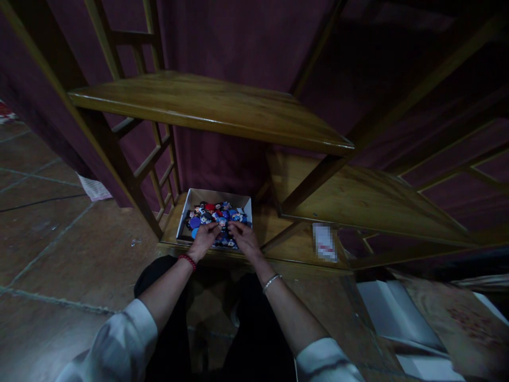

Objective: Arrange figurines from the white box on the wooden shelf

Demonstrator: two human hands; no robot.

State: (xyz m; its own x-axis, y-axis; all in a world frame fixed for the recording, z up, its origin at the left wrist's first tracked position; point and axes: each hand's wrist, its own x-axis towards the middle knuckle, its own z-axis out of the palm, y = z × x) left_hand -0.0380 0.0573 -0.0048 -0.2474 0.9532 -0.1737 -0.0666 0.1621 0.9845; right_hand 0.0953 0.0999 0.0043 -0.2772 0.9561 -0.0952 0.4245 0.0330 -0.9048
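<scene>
A white open box (192, 194) stands on the bottom shelf of a wooden rack, filled with several small colourful figures (217, 212) in blue, red and black. My left hand (204, 239), with a red bead bracelet at the wrist, reaches into the box's near side with its fingers curled among the figures. Beside it my right hand (245, 239), wearing a silver bracelet, does the same, fingers bent down into the pile. The two hands almost touch. What each one pinches is too small and dark to make out.
A wooden shelf board (207, 103) juts out above the box, and a second board (369, 199) sits lower to the right. A slanted rack post (119, 164) stands left of the box. Tiled floor (51, 233) spreads left; white boxes and cardboard (397, 318) lie at the lower right.
</scene>
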